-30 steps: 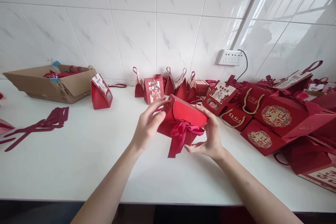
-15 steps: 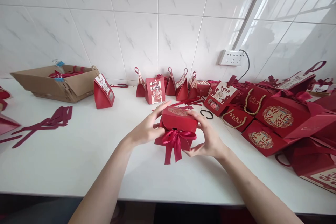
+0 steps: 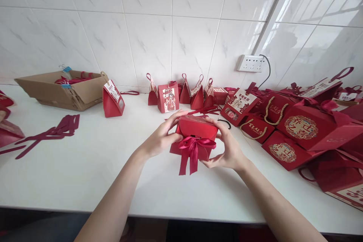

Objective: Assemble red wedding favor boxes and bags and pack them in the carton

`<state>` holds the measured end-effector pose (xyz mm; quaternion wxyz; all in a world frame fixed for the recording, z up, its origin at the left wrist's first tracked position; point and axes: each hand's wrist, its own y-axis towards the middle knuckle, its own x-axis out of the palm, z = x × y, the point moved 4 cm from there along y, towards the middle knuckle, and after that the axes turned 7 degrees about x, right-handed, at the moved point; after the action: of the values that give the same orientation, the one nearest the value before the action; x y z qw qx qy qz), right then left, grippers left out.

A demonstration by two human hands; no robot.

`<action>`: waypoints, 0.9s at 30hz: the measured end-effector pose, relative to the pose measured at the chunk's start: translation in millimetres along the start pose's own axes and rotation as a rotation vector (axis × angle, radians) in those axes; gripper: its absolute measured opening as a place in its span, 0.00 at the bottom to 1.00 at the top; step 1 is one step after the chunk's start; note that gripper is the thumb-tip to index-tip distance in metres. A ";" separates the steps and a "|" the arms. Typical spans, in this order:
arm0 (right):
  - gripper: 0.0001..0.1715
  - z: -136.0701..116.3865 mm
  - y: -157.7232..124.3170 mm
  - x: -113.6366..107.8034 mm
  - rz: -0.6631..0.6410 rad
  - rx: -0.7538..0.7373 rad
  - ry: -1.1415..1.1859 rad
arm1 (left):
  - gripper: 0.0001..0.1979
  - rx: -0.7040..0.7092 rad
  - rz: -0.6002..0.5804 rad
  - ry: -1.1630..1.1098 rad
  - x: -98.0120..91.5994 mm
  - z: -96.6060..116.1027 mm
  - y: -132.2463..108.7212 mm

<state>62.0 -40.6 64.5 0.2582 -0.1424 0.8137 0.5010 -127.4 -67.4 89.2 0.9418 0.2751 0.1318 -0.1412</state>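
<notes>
Red gift box [image 3: 195, 136] with a ribbon bow [image 3: 193, 147] sits low over the white counter [image 3: 85, 166], between both hands. Left hand [image 3: 161, 136] clamps its left side, fingers [image 3: 176, 115] over the lid; right hand [image 3: 228, 145] clamps the right. It is better to press evenly, so the lid flap closes straight without crushing the bow.

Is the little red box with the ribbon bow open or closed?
Closed: the red box has its curved flap folded down over the front, above the bow.

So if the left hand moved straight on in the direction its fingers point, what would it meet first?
The left hand points up and right, across the red ribbon box it holds. Past that box, probably the black hair band on the counter, though depth is unclear.
</notes>
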 end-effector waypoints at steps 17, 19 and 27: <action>0.63 7.8 3.4 -4.4 0.034 -0.003 -0.013 | 0.46 0.087 0.163 0.023 18.8 -3.8 -0.9; 0.62 8.8 3.9 -4.9 0.048 0.014 -0.034 | 0.40 0.198 0.302 0.149 17.3 -1.9 -2.3; 0.59 11.9 4.3 -4.4 0.087 0.053 -0.146 | 0.06 0.610 0.546 0.570 21.3 14.3 -8.0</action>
<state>66.8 -28.2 65.9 0.2983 -0.0632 0.8112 0.4990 -107.9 -85.9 90.1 0.7476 0.5902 0.2598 0.1591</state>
